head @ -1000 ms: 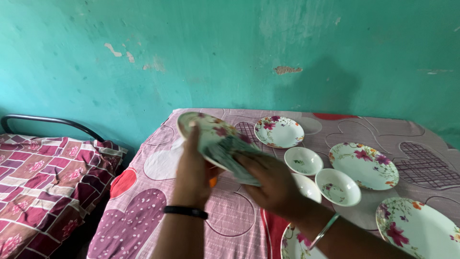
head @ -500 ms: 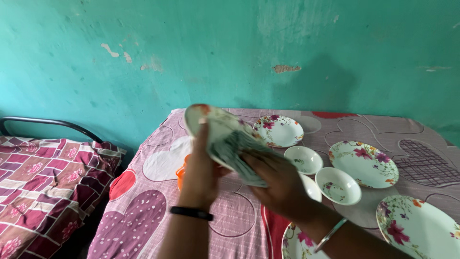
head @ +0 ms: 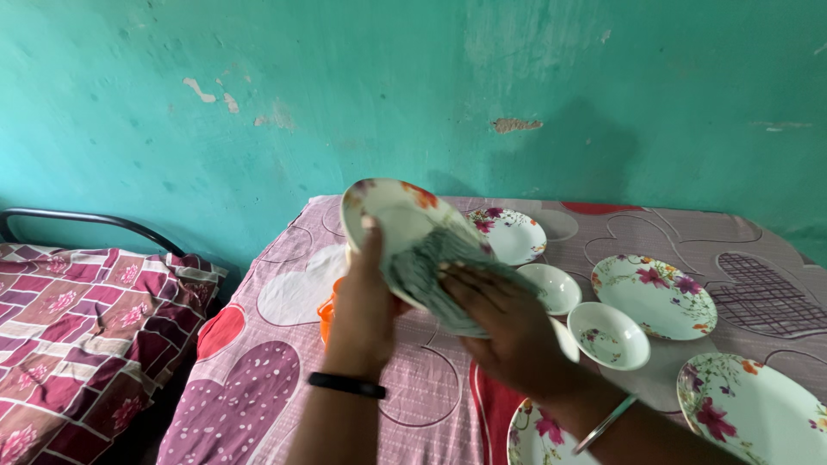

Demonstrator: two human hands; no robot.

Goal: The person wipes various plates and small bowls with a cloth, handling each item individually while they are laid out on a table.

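Observation:
My left hand (head: 366, 301) holds a white floral plate (head: 389, 213) tilted up above the table, fingers behind it and thumb over its rim. My right hand (head: 504, 323) presses a grey-green cloth (head: 431, 267) against the plate's face. A black band circles my left wrist and a thin bangle my right. Something orange (head: 326, 314) shows just below my left hand, mostly hidden.
A table with a pink and purple heart-patterned cover (head: 258, 379) carries several floral plates (head: 655, 295) and two small bowls (head: 608, 334). A bed with a red patchwork blanket (head: 77, 336) stands at the left. A teal wall (head: 431, 86) is behind.
My left hand has lifted the plate higher and tilted it more upright. My right hand has slid the cloth across its face.

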